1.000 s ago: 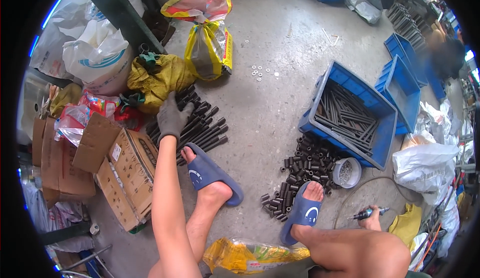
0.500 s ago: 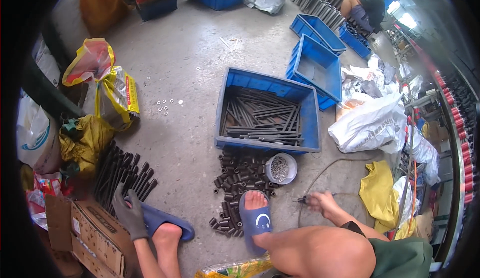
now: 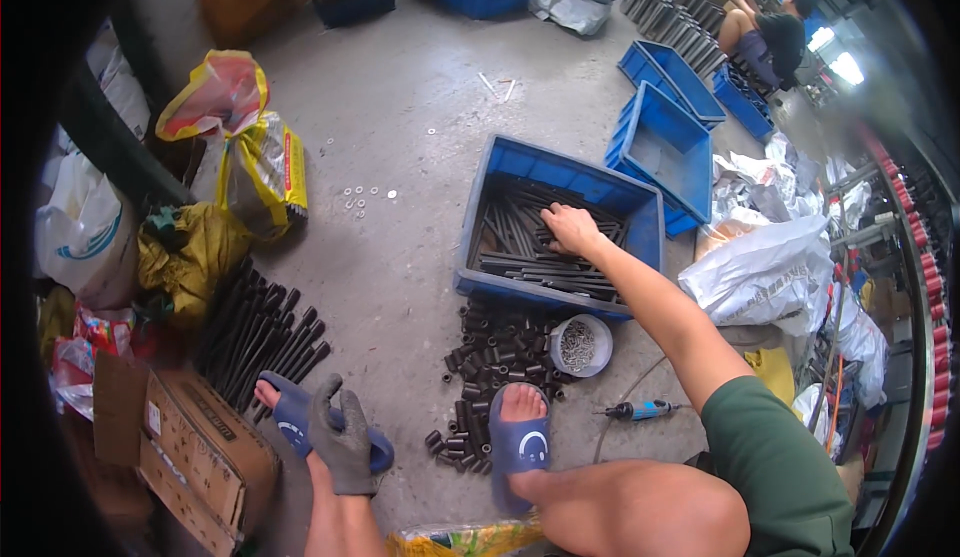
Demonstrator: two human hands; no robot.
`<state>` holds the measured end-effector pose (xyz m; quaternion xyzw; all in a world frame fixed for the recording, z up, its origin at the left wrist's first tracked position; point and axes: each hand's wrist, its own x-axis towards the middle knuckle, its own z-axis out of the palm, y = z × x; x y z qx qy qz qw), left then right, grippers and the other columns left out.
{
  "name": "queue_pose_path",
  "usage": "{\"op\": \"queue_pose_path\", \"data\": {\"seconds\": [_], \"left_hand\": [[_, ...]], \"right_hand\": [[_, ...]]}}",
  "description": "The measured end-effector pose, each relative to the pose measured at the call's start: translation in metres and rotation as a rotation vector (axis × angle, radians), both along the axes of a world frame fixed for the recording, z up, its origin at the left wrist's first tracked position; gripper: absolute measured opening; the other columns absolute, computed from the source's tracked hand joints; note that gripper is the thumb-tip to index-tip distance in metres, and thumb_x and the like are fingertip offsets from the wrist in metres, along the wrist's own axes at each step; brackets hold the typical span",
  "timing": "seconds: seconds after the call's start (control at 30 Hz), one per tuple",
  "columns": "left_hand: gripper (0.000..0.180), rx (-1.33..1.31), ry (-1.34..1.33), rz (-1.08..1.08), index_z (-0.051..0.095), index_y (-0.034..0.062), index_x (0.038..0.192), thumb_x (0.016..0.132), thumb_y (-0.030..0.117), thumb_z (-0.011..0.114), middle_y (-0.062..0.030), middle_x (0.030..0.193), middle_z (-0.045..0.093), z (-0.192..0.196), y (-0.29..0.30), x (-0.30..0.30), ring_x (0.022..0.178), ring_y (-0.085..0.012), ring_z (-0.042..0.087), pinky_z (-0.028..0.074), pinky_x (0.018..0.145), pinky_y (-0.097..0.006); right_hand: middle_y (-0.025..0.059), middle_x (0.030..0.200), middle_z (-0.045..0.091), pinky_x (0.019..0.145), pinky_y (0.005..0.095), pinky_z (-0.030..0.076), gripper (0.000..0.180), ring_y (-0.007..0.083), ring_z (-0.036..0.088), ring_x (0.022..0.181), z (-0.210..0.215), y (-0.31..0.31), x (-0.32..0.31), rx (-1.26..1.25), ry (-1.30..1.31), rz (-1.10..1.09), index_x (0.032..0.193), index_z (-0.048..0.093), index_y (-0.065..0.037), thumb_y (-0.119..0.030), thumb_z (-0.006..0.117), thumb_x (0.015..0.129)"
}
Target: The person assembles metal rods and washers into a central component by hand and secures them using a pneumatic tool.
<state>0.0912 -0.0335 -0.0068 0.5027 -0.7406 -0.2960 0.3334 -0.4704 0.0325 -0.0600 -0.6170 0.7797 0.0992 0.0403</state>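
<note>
My bare right hand point(image 3: 572, 229) reaches into a blue bin point(image 3: 560, 295) and touches the dark metal rods point(image 3: 520, 225) lying loose in it. Its fingers are bent but look apart; their tips are partly hidden. My left hand point(image 3: 342, 442), in a grey glove, hovers over my left sandal, empty with thumb and fingers apart. Left of it lies a bundle of black rods point(image 3: 262, 327) with thicker sleeve ends. Short black sleeves point(image 3: 480, 362) are heaped before the bin, beside a white tub point(image 3: 597, 357) of small metal parts. A blue powered screwdriver point(image 3: 640, 411) rests on the floor.
An opened cardboard box point(image 3: 205, 447) stands at the near left, with a yellow sack point(image 3: 265, 172) behind. Two blue bins point(image 3: 655, 152) and white bags point(image 3: 755, 267) are on the right. Washers point(image 3: 392, 195) dot the floor. Another person point(image 3: 775, 42) sits at the far right.
My right hand has left the screwdriver's spot and moved forward into the bin of rods. My left hand has moved right, away from the black rod bundle. The view has shifted slightly.
</note>
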Motion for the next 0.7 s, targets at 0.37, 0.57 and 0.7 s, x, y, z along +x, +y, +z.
{"op": "queue_pose_path", "data": {"seconds": [0.37, 0.57, 0.7], "left_hand": [[0.028, 0.266, 0.265, -0.101, 0.072, -0.0035, 0.124, 0.100, 0.011, 0.071, -0.0163, 0.118, 0.076, -0.005, 0.037, -0.058, 0.109, -0.0232, 0.073, 0.056, 0.100, -0.035], [0.026, 0.337, 0.333, -0.078, 0.072, -0.0027, 0.124, 0.101, 0.010, 0.070, -0.0134, 0.117, 0.077, -0.002, 0.027, -0.050, 0.109, -0.0199, 0.072, 0.056, 0.098, -0.033], [0.024, 0.351, 0.381, -0.117, 0.072, -0.0033, 0.122, 0.102, 0.010, 0.069, -0.0124, 0.116, 0.077, -0.007, 0.031, -0.066, 0.107, -0.0187, 0.072, 0.057, 0.096, -0.033]], "right_hand": [[0.0163, 0.110, 0.068, 0.081, 0.0504, 0.061, 0.033, 0.0403, 0.073, 0.096, -0.006, 0.009, -0.024, 0.090, -0.015, 0.101, 0.106, 0.066, -0.006, -0.022, 0.082, 0.081], [0.0204, 0.113, 0.066, 0.083, 0.0514, 0.061, 0.037, 0.0412, 0.072, 0.100, -0.017, -0.005, -0.004, 0.080, -0.016, 0.053, 0.112, 0.061, -0.002, -0.018, 0.078, 0.084], [0.0203, 0.103, 0.068, 0.082, 0.0512, 0.061, 0.026, 0.0415, 0.072, 0.100, -0.022, 0.014, -0.051, 0.032, 0.063, 0.106, 0.106, 0.063, -0.002, -0.011, 0.073, 0.083]]}}
